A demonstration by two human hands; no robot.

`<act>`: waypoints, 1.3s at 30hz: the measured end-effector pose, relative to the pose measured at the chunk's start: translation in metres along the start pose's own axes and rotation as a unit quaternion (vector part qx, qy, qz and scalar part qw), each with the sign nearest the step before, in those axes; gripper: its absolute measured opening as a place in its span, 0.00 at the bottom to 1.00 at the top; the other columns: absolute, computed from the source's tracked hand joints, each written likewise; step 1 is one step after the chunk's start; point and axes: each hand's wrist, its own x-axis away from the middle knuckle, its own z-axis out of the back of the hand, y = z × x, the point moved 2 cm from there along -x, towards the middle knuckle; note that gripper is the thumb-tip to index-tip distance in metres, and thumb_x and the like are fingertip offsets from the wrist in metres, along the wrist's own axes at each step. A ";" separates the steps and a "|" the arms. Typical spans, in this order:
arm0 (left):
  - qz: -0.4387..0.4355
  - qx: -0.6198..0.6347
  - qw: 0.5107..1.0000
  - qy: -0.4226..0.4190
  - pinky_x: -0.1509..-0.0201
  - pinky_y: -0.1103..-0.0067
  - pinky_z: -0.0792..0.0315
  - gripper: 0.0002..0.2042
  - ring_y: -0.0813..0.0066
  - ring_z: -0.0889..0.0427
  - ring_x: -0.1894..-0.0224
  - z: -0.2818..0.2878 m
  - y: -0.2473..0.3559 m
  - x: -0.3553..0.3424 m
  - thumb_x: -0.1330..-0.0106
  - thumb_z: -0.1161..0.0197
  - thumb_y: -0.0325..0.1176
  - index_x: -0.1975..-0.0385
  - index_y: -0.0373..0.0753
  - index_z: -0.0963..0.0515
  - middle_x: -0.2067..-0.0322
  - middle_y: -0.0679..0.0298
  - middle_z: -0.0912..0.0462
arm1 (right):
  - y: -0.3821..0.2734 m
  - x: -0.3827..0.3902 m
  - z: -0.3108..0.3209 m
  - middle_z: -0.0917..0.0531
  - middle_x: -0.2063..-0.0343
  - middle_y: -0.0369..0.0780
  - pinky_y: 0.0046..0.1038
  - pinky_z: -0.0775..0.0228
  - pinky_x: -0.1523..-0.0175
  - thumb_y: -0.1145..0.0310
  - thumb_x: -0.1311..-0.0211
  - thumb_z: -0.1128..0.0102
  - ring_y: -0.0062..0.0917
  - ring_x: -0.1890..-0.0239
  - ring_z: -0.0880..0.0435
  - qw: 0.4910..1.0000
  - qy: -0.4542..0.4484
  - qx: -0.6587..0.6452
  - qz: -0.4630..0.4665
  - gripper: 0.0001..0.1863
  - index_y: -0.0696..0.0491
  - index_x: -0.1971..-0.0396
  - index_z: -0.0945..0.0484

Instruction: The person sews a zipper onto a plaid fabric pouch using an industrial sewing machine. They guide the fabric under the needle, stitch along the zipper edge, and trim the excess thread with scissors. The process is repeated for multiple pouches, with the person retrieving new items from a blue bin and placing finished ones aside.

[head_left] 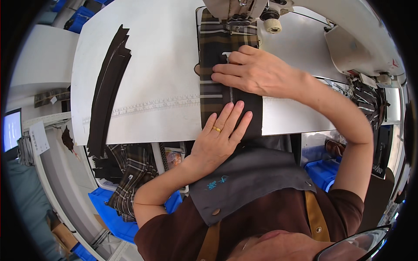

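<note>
A dark strip of plaid fabric (211, 101) with brown and pale bands runs from beneath the sewing machine's presser foot (236, 27) toward me. Along it lies a zipper (231, 93) with metal teeth on dark tape. My left hand (220, 137), a ring on one finger, rests flat over the near end with fingers spread. My right hand (254, 71) reaches in from the right and presses on the fabric closer to the needle. Two of its fingers stretch left across the cloth; the others bend beside a small white piece (226, 54). Its thumb is hidden.
Dark fabric strips (111, 82) lie on the left of the white table (152, 56), which has a printed ruler scale (161, 103). Plaid cloth (135, 174) hangs over a blue bin (115, 217) below. Another blue bin (323, 173) stands at lower right.
</note>
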 end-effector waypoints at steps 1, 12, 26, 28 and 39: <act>0.003 0.000 1.000 -0.004 0.43 0.69 0.34 0.42 0.60 0.38 0.35 0.000 0.001 0.000 0.56 0.29 0.43 0.37 0.43 0.37 0.36 0.54 0.39 | 0.002 -0.005 0.003 0.26 0.73 0.31 0.22 0.35 0.56 0.69 0.49 0.45 0.20 0.64 0.26 0.999 -0.005 0.018 0.026 0.06 0.51 0.70 0.23; -0.007 0.015 0.999 -0.029 0.44 0.72 0.34 0.27 0.60 0.33 0.38 0.009 -0.001 -0.002 0.40 0.46 0.33 0.38 0.38 0.38 0.37 0.52 0.37 | 0.001 0.001 0.002 0.26 0.72 0.34 0.24 0.29 0.61 0.70 0.51 0.45 0.23 0.66 0.24 1.000 -0.014 -0.018 -0.009 0.04 0.53 0.77 0.26; -0.094 0.085 0.985 0.119 0.49 0.71 0.31 0.13 0.65 0.25 0.52 0.008 -0.126 -0.097 0.39 0.41 0.28 0.54 0.39 0.22 0.50 0.68 0.22 | -0.011 0.027 -0.020 0.22 0.64 0.41 0.26 0.25 0.67 0.76 0.55 0.41 0.29 0.67 0.20 0.972 0.142 -0.136 -0.130 0.10 0.59 0.69 0.24; -0.077 0.046 0.990 0.105 0.47 0.71 0.33 0.14 0.66 0.27 0.51 -0.001 -0.126 -0.096 0.39 0.41 0.30 0.53 0.39 0.22 0.47 0.70 0.24 | -0.010 0.028 -0.020 0.21 0.64 0.42 0.27 0.24 0.67 0.76 0.54 0.42 0.30 0.67 0.19 0.964 0.157 -0.163 -0.142 0.09 0.60 0.69 0.24; 0.019 0.078 0.993 0.090 0.37 0.56 0.45 0.12 0.71 0.29 0.44 -0.021 -0.154 -0.122 0.37 0.42 0.38 0.55 0.45 0.22 0.54 0.70 0.21 | 0.027 0.033 -0.022 0.20 0.61 0.40 0.29 0.24 0.62 0.81 0.50 0.40 0.34 0.64 0.18 0.940 0.119 -0.207 -0.244 0.09 0.58 0.66 0.24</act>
